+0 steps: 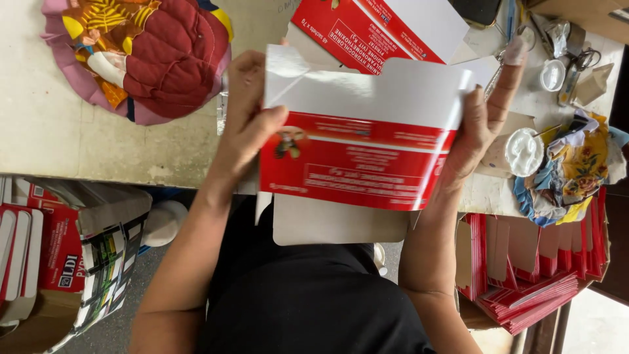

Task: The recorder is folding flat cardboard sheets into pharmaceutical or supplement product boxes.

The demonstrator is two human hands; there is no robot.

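A flat red and white carton blank (pixel 357 134) is held up in front of me over the table's near edge, its white flaps pointing up and down. My left hand (pixel 246 111) grips its left edge with the thumb across the front. My right hand (pixel 485 111) holds its right edge, and the index finger, with a tape-wrapped tip, sticks upward. A second red and white carton blank (pixel 393 29) lies on the table just behind the held one.
A pale worn table (pixel 78 137) carries a patchwork fabric cushion (pixel 141 56) at the back left. At the right lie a small white lid (pixel 524 151), crumpled cloth (pixel 576 164), scissors (pixel 580 62) and small clutter. Stacks of red carton blanks (pixel 537 275) stand lower right, more at lower left (pixel 39 249).
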